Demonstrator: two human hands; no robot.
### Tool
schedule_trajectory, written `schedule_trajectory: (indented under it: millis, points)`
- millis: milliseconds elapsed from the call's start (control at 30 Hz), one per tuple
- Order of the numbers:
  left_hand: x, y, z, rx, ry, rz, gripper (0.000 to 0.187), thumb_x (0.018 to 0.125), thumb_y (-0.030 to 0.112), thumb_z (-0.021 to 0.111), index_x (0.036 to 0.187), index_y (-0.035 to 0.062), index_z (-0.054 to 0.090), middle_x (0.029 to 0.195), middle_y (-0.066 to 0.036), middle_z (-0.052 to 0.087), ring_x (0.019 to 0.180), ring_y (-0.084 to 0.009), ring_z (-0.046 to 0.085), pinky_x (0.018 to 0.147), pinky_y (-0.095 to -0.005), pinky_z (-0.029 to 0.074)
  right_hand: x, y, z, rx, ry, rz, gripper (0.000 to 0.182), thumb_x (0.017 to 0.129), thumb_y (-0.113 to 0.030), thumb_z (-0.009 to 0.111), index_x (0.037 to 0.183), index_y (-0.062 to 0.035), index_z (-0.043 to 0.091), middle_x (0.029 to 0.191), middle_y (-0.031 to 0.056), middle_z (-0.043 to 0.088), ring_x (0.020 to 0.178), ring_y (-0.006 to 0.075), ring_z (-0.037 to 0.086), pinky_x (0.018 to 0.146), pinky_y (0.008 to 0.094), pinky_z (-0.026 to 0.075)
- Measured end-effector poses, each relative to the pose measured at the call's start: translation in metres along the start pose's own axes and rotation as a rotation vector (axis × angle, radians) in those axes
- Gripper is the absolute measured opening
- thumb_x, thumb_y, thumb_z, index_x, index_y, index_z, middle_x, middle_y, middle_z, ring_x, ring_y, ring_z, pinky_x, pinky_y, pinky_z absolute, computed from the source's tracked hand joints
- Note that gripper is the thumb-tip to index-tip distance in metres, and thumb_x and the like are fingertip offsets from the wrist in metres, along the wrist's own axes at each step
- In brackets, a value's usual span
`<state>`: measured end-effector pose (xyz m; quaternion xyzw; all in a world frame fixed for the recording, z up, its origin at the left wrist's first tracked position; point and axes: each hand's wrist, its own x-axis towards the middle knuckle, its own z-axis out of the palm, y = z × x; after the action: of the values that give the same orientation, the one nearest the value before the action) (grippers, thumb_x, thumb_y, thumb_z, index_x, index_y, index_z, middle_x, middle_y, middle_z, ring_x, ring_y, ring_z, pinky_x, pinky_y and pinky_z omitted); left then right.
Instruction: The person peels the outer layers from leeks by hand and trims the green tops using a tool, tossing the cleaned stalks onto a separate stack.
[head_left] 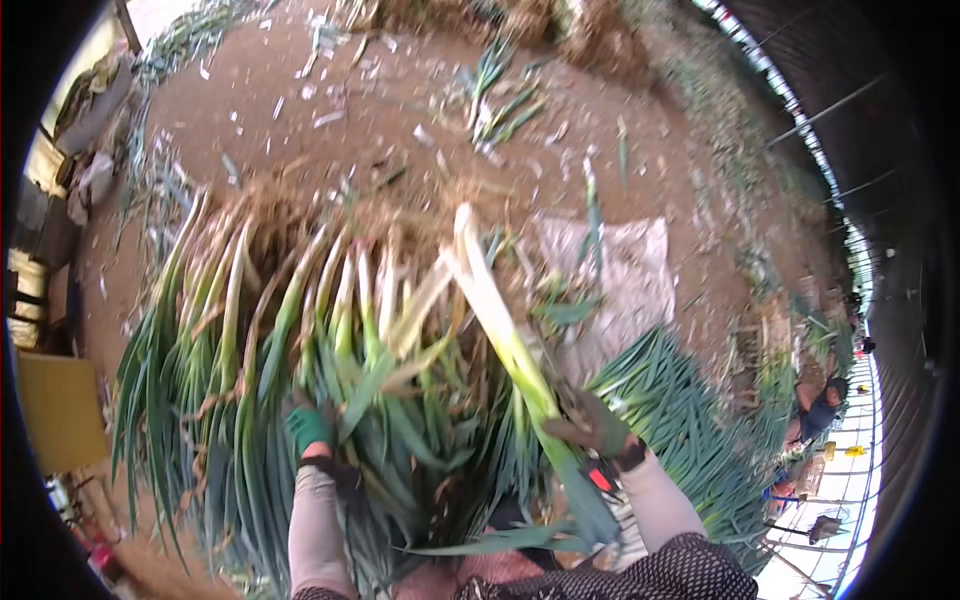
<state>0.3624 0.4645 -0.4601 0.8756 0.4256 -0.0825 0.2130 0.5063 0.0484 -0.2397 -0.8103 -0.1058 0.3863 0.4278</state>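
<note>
A leek (pixel 497 310) with a thick white shank and long green leaves leans across the right side of the pile, root end away from me. Fingers of my right hand (pixel 595 425), in a dark glove, are wrapped round its green part. A small red piece (pixel 600 480) shows beside that wrist. My left hand (pixel 308 425), in a green and dark glove, reaches down among the leaves of the leek pile (pixel 235 320); its fingers are blurred and partly hidden there. Some dry, yellowed leaves (pixel 410 330) hang between the two hands.
A second heap of leeks (pixel 670 430) lies right of my right arm, below a pale sheet (pixel 640 275) on the soil. Loose leeks (pixel 500 105) and scraps are scattered farther out. A yellow box (pixel 60 410) stands at the left; another person (pixel 820 410) is at the far right.
</note>
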Motion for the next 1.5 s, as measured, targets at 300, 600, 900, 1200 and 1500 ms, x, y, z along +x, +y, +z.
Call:
schedule_trajectory:
  millis: [300, 600, 900, 1200, 1500]
  points:
    - [0.032, -0.010, -0.028, 0.266, -0.234, -0.141, 0.051, 0.079, 0.038, 0.072, 0.123, 0.0178, 0.058, 0.124, -0.017, 0.057, 0.118, -0.0348, 0.056, 0.092, -0.0478, 0.049, -0.147, 0.012, -0.075, -0.692, 0.130, 0.133, 0.041, 0.079, -0.039, 0.073, 0.102, -0.0062, 0.064, 0.089, 0.0190, 0.065, 0.081, 0.0405, 0.062, 0.071, 0.0447, 0.050]
    - [0.003, -0.047, -0.037, -0.002, -0.338, 0.004, 0.049, 0.082, 0.037, 0.058, 0.128, 0.0207, 0.062, 0.115, -0.020, 0.067, 0.107, -0.0383, 0.064, 0.090, -0.0482, 0.050, -0.300, 0.102, -0.113, -0.661, 0.666, 0.659, 0.041, 0.072, -0.035, 0.073, 0.100, -0.0053, 0.063, 0.079, 0.0137, 0.066, 0.076, 0.0332, 0.065, 0.072, 0.0438, 0.051]
    - [-0.140, -0.007, -0.092, 0.070, -0.320, -0.004, 0.047, 0.082, 0.038, 0.063, 0.124, 0.0149, 0.064, 0.105, -0.021, 0.068, 0.096, -0.0383, 0.066, 0.082, -0.0483, 0.051, -0.111, 0.116, -0.069, -0.650, 0.417, 0.581, 0.075, 0.079, -0.041, 0.068, 0.145, -0.0208, 0.040, 0.106, 0.0255, 0.066, 0.099, 0.0452, 0.063, 0.088, 0.0506, 0.050]
    - [-0.158, 0.043, -0.001, -0.904, -0.352, 0.582, 0.060, 0.090, 0.014, 0.064, 0.145, 0.0047, 0.040, 0.122, -0.018, 0.060, 0.111, -0.0255, 0.059, 0.088, -0.0372, 0.049, 0.080, 0.013, 0.108, -0.163, 0.005, 0.144, 0.040, 0.087, -0.038, 0.070, 0.118, -0.0130, 0.068, 0.092, 0.0092, 0.073, 0.082, 0.0173, 0.068, 0.075, 0.0326, 0.053]
    - [-0.213, 0.075, -0.059, -1.465, -0.809, -0.129, 0.029, 0.096, 0.024, 0.057, 0.105, -0.0021, 0.065, 0.087, -0.003, 0.065, 0.074, -0.0111, 0.060, 0.063, -0.0263, 0.048, 0.083, -0.022, 0.188, 0.526, -0.394, 0.023, 0.037, 0.089, -0.030, 0.070, 0.113, -0.0036, 0.057, 0.088, -0.0015, 0.057, 0.073, 0.0099, 0.055, 0.063, 0.0288, 0.046]
